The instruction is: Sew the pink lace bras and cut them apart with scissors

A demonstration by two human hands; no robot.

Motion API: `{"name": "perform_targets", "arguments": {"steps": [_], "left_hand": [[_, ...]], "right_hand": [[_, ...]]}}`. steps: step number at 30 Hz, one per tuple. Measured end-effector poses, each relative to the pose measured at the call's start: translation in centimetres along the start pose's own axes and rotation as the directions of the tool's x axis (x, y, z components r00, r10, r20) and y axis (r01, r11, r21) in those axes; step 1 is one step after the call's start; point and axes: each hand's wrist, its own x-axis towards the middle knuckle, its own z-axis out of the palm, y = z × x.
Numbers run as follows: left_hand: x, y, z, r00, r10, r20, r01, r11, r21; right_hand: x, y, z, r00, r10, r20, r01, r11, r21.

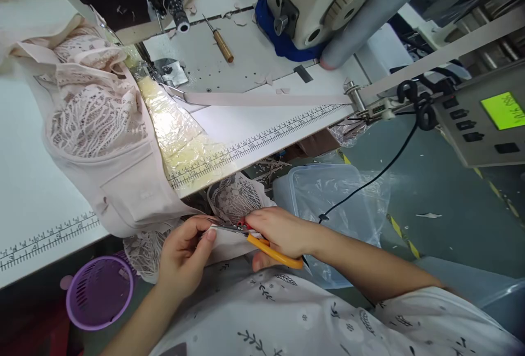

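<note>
My left hand point(184, 255) is closed in a pinch on the edge of a pale pink lace bra point(129, 192). Part of the bra lies on the sewing table; lace and a strip of it hang over the front edge towards my lap. Orange-handled scissors point(276, 255) are in my right hand point(283, 230), its fingers wrapped around them. Their blades point left, at the fabric by my left fingertips; whether they are open or closed I cannot tell. Something small and red point(244, 223) shows beside my right fingers. Another lace cup point(235, 197) lies just beyond my hands.
A sewing machine point(315, 6) stands at the back, with a pink tape point(266, 99) running across the table. A wooden-handled awl point(221, 44) lies on the machine bed. Below are a purple basket point(71, 301) and a clear plastic bin point(328, 175). A black cable point(381, 173) hangs at right.
</note>
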Motion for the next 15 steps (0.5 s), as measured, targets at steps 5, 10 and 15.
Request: {"name": "perform_targets", "arguments": {"steps": [5, 10, 15], "left_hand": [[-0.07, 0.4, -0.03, 0.998, -0.032, -0.062, 0.03, 0.999, -0.022], [-0.13, 0.43, 0.15, 0.992, -0.09, -0.091, 0.083, 0.993, -0.081], [-0.19, 0.14, 0.47, 0.98, -0.161, -0.117, 0.148, 0.983, -0.113]], "right_hand": [[-0.61, -0.4, 0.35, 0.999, 0.049, -0.019, -0.049, 0.999, 0.003], [-0.86, -0.62, 0.16, 0.997, 0.08, -0.008, -0.08, 0.997, -0.02], [-0.77, -0.72, 0.43, 0.993, 0.115, -0.011, -0.116, 0.991, -0.073]]}}
